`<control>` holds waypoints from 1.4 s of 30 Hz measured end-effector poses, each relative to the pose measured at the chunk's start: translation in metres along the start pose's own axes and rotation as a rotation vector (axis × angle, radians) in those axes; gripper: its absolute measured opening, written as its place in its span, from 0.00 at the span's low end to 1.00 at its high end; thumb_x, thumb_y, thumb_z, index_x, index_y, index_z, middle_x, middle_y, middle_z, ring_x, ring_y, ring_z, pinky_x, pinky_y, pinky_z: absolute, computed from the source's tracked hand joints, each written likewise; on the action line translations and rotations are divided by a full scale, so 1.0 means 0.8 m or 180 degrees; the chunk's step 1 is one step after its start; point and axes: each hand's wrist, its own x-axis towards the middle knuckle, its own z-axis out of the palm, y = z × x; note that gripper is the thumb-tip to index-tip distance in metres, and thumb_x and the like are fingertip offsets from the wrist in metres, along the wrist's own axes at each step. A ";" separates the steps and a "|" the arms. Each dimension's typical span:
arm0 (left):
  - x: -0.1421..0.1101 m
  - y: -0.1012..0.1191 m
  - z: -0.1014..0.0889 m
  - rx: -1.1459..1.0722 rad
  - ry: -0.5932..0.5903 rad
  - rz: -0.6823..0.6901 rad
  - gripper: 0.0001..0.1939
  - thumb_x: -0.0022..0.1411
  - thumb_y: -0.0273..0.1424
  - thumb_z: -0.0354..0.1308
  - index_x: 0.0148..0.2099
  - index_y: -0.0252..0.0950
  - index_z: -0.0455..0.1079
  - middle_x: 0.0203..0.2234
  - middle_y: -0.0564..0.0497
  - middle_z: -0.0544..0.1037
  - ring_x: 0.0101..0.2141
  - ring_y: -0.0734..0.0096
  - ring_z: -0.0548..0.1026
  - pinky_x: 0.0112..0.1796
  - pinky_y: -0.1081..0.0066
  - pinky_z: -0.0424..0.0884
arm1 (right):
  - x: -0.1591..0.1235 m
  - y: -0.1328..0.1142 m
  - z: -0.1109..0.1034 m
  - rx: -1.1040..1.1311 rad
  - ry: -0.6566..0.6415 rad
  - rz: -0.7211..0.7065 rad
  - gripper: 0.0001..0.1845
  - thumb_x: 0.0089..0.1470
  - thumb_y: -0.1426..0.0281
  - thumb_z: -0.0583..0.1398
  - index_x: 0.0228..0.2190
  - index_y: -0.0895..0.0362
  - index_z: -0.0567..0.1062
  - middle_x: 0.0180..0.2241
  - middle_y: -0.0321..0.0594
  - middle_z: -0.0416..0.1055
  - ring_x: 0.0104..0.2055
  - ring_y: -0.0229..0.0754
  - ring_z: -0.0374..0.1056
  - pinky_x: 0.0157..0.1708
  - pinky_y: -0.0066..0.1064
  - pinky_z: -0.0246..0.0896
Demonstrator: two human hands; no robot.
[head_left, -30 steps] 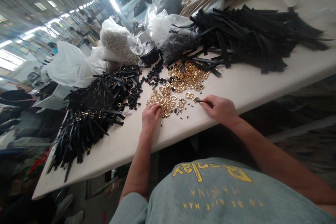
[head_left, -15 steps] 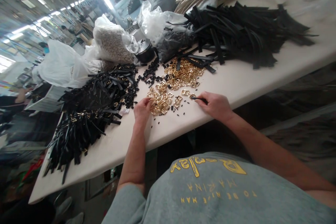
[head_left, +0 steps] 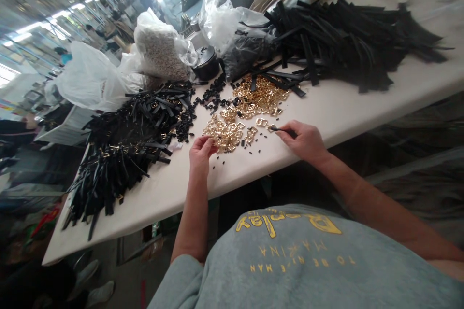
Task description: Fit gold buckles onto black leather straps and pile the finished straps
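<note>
My right hand (head_left: 305, 141) is closed on a thin black strap (head_left: 286, 130). The strap's tip points left and meets a gold buckle (head_left: 270, 128) on the table. My left hand (head_left: 200, 153) has thumb and fingers pinched together at the left edge of a heap of gold buckles (head_left: 225, 131); what lies between the fingertips is too small to make out. A few linked-looking buckles (head_left: 251, 133) and tiny black bits (head_left: 259, 151) are spread between my hands. Behind them is a larger pile of gold buckles (head_left: 259, 96).
Bundles of black straps with buckles (head_left: 108, 174) cover the table's left end. Loose black straps (head_left: 337, 43) are heaped at the back right. Small black loops (head_left: 184, 128), a black lidded pot (head_left: 206, 63) and plastic bags (head_left: 163, 48) stand along the back of the white table (head_left: 362, 120).
My left hand has drawn back leftward from over the buckle heap to its edge. The right hand keeps its hold on the strap in nearly the same place. The camera view shifted slightly.
</note>
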 end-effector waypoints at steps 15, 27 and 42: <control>-0.078 0.020 0.058 -0.0582 -0.0430 0.0119 0.17 0.52 0.43 0.69 0.37 0.39 0.69 0.32 0.52 0.81 0.34 0.67 0.81 0.41 0.63 0.78 | -0.035 -0.123 0.036 0.2661 -0.1020 0.0260 0.12 0.53 0.60 0.62 0.28 0.57 0.72 0.21 0.31 0.66 0.22 0.32 0.59 0.23 0.26 0.56; -0.094 0.021 0.067 -0.0295 -0.0365 0.0573 0.13 0.56 0.42 0.66 0.37 0.40 0.71 0.32 0.52 0.80 0.35 0.67 0.81 0.42 0.63 0.77 | -0.044 -0.116 0.030 0.2793 -0.0923 0.0387 0.14 0.52 0.59 0.64 0.28 0.57 0.73 0.20 0.31 0.66 0.21 0.31 0.57 0.21 0.25 0.53; -0.092 0.020 0.068 0.0276 -0.0470 0.0660 0.10 0.56 0.37 0.67 0.37 0.37 0.75 0.27 0.52 0.78 0.27 0.74 0.75 0.32 0.72 0.72 | -0.042 -0.085 0.038 0.1698 -0.0406 -0.0310 0.09 0.56 0.64 0.61 0.33 0.56 0.77 0.31 0.38 0.77 0.32 0.39 0.71 0.35 0.30 0.64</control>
